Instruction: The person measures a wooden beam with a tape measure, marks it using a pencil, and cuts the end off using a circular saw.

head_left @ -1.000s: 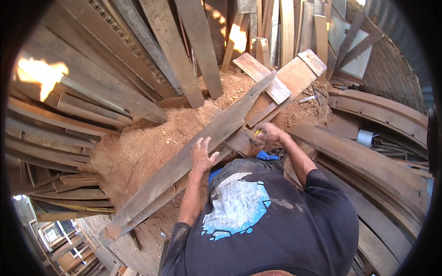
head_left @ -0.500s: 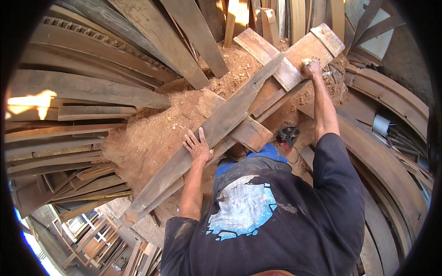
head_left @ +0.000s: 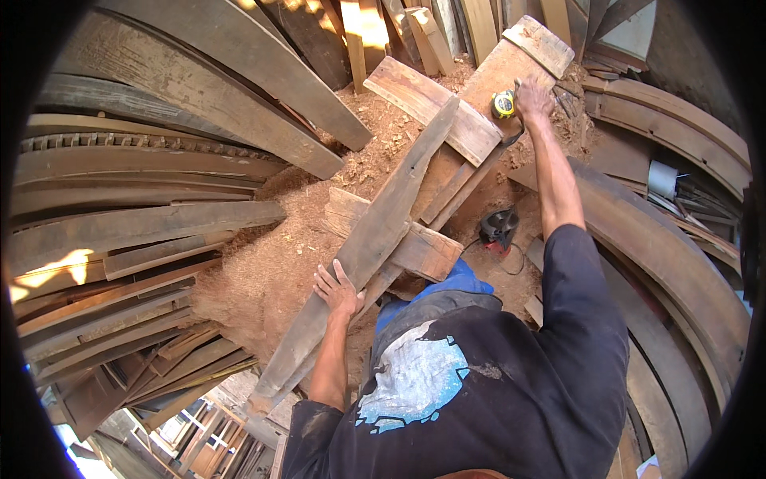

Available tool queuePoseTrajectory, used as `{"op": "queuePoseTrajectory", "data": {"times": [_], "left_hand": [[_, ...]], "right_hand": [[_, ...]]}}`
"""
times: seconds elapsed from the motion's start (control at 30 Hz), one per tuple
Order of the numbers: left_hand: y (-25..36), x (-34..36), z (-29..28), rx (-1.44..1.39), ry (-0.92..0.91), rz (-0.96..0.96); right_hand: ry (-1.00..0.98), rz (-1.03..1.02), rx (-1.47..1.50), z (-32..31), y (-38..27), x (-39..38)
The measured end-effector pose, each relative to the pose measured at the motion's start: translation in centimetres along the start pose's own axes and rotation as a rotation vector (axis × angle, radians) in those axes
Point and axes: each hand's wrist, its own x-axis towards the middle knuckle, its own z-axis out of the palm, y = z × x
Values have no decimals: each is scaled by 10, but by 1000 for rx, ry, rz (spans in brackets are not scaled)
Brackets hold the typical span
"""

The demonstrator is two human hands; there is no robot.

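A long, weathered grey plank (head_left: 383, 215) lies slantwise across two short wooden blocks. Flat on its near part rests my left hand (head_left: 340, 295), open with the fingers spread. Out at the far right, my right hand (head_left: 535, 100) is over a light wooden board (head_left: 487, 80). Its fingers are curled, with a small dark tip showing at them; what they hold I cannot make out. Just left of those fingers a yellow and black tape measure (head_left: 503, 104) sits on the board. The nearer support block (head_left: 428, 251) is close to my knees.
Sawdust (head_left: 263, 263) covers the ground around the plank. A dark power tool (head_left: 499, 227) with a red part and a cord lies right of my knees. Many boards (head_left: 152, 223) lean along the left and back; curved timbers (head_left: 646, 255) are stacked on the right.
The view has turned and shifted somewhat. My right hand has moved off the tape measure, which now shows fully on the board. My left hand stays on the plank.
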Motion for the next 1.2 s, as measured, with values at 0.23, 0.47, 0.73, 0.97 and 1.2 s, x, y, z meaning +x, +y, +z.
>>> {"op": "queuePoseTrajectory", "data": {"times": [0.23, 0.47, 0.73, 0.97, 1.2], "left_hand": [[0, -1, 0, 14, -10, -5], [-3, 0, 5, 16, -26, 1], [-5, 5, 6, 14, -18, 28], [-8, 4, 9, 49, 86, 61], [-22, 15, 15, 6, 197, 170]], "right_hand": [[-47, -99, -85, 15, -11, 28], [349, -128, 127, 9, 9, -71], [-289, 202, 402, 77, -13, -211], [-105, 184, 535, 111, -20, -221], [-95, 193, 679, 109, 73, -270]]}}
